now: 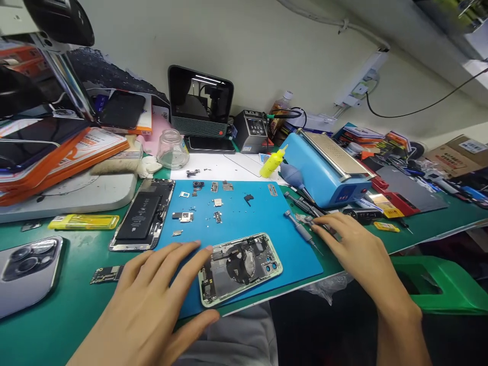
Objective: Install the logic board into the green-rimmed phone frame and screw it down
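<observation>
An opened pale green phone housing (pixel 240 267) lies on the blue work mat (pixel 244 213), its inner parts exposed. My left hand (pixel 152 300) rests flat beside it with fingers spread, fingertips touching its left end and thumb under its near corner. My right hand (pixel 354 249) reaches over the mat's right edge, fingers extended onto a cluster of screwdrivers and tweezers (pixel 308 213); it grips nothing that I can see. Small screws and metal brackets (pixel 213 201) are scattered over the mat's far half.
A second opened phone with a black battery (pixel 143 216) lies left of the mat, a yellow pry tool (pixel 84 222) beside it. A blue heating machine (pixel 324 168), yellow squeeze bottle (pixel 272 162), glass jar (pixel 171 149), and grey phone (pixel 26 269) surround the area. A green stool (pixel 442 284) stands right.
</observation>
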`<action>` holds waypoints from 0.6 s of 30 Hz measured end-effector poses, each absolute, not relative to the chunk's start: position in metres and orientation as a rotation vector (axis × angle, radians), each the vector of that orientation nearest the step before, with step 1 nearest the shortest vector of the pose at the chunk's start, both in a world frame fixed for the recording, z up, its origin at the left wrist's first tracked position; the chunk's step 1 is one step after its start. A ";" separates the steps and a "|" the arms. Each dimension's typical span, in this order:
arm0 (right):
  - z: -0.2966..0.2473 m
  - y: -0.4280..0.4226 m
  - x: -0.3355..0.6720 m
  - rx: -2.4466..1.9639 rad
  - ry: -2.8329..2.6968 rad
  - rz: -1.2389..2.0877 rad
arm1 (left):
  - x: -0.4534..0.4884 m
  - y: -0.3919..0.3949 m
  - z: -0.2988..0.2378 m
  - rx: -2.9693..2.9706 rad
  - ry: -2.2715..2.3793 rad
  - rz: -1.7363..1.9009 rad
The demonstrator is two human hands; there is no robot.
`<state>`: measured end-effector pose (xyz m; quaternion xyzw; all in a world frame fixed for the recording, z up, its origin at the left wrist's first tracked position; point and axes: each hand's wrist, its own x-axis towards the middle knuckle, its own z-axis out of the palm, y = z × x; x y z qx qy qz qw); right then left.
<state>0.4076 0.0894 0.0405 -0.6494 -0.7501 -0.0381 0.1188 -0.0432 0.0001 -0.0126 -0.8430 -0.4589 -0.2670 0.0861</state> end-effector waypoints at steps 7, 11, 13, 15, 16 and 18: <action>0.042 0.083 0.387 -1.729 -2.003 -0.139 | -0.046 0.001 -0.013 -2.555 -1.390 -0.796; 0.041 0.080 0.373 -1.686 -1.932 -0.050 | -0.049 0.002 -0.013 -2.565 -1.410 -0.795; 0.039 0.081 0.369 -1.667 -1.851 -0.011 | -0.050 0.003 -0.011 -2.576 -1.411 -0.776; 0.036 0.083 0.366 -1.638 -1.747 0.032 | -0.050 0.004 -0.009 -2.575 -1.393 -0.766; 0.034 0.084 0.365 -1.617 -1.693 0.058 | -0.050 0.004 -0.008 -2.571 -1.382 -0.764; 0.031 0.088 0.365 -1.570 -1.600 0.124 | -0.050 0.004 -0.007 -2.562 -1.374 -0.761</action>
